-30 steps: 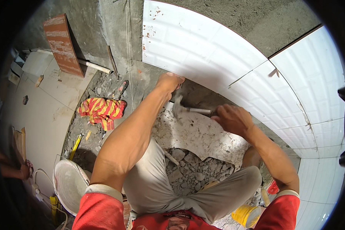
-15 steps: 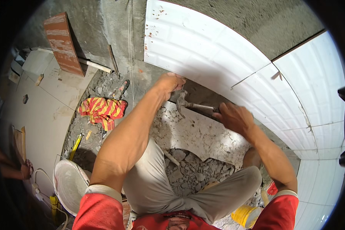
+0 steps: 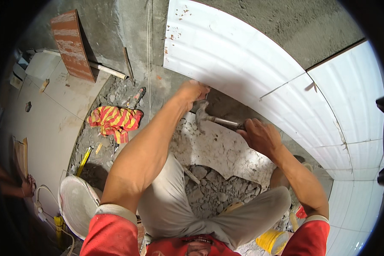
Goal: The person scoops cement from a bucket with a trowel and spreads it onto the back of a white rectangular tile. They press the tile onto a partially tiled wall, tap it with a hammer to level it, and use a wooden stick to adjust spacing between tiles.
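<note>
Hammer [image 3: 221, 122]: it hangs aslant in front of the crouching person, over the upper edge of the pale slab [image 3: 219, 145] and below the white wall tile [image 3: 230, 51], its head to the left and its handle to the right.
Hammer head [image 3: 202, 114]: metal, clawed, surely the heavy end; I'd expect it to pull the tool downward and to swing with some force.
Handle [image 3: 229, 124]: stiff and narrow, with a shine that makes me think it could slip in a sweaty or dusty palm; the far end, away from the head, looks the right place to hold for a swing, and further up for finer taps.
Right grip [image 3: 261, 135]: fingers wrapped round the handle's end, well apart from the head.
Left grip [image 3: 194, 93]: fingers curled in close by the tile's lower edge; from here I can't tell whether they pinch anything. The head is just beside them, and I can't make out whether it touches.
White wall tile: glossy, hard and probably brittle; a stray knock could chip its edge.
Since a second ago: the head, a blur then, now shows more clearly and sits a little higher, nearer the left fingers. The left arm keeps much the same reach, the right grip stays round the handle, and the whole view has swung slightly left.
</note>
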{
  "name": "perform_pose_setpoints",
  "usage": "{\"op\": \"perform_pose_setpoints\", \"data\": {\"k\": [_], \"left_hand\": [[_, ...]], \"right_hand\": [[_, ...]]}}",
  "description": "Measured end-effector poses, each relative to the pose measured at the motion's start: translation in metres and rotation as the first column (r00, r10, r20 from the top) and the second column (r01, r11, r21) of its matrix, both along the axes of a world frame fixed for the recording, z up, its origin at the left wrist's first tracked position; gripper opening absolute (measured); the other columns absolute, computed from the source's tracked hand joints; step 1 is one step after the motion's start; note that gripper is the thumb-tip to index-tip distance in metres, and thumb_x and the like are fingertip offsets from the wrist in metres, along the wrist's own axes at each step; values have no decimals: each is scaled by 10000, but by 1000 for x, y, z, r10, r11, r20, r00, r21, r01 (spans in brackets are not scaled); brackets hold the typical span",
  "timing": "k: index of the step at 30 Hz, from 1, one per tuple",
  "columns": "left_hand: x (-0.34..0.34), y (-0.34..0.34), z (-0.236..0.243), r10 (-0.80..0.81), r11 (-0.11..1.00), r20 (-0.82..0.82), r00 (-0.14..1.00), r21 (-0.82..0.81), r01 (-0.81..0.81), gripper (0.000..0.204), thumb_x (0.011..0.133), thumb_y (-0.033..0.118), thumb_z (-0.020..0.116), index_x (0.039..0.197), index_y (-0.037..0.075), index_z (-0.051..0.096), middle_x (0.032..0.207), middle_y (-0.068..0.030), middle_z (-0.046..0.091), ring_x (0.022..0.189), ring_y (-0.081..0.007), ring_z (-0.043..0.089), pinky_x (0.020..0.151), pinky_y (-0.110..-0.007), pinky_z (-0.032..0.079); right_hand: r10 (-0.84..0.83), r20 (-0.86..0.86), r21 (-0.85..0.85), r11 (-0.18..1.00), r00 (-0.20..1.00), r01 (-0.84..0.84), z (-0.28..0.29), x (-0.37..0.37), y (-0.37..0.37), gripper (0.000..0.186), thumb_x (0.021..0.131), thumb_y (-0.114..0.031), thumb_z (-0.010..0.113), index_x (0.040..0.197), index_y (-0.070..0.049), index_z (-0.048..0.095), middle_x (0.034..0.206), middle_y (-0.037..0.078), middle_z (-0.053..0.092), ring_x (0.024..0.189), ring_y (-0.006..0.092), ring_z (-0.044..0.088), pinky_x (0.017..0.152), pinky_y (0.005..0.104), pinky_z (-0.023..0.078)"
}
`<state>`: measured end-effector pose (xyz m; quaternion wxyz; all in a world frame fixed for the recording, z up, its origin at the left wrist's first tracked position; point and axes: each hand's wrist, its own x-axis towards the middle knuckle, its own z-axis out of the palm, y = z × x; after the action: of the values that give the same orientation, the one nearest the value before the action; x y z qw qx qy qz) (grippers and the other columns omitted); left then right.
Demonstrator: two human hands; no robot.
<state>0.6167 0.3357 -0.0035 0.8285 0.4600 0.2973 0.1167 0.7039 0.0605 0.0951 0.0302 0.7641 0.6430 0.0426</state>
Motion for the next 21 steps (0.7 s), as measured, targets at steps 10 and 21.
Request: {"op": "perform_pose_setpoints", "data": {"k": [10,21], "left_hand": [[0,0,2,-28,999,-10,1000,36,28,128,855,-83,677,934,16,699,909,-48,671,718,-134,565,658,-268,474],[4,5,-3,-55,996,-39,998,75,58,124,858,-84,673,912,26,693,881,-42,669,707,-130,562,633,-268,456]], "right_hand": [[-110,-19,-223,969,994,103,2,5,10,447,1022,-490,544,887,-64,553,836,149,680,671,327,684,559,443,552],[-159,14,-182,970,987,159,3,5,15,457,1012,-487,561,898,-45,582,792,148,648,743,358,697,609,465,557]]}}
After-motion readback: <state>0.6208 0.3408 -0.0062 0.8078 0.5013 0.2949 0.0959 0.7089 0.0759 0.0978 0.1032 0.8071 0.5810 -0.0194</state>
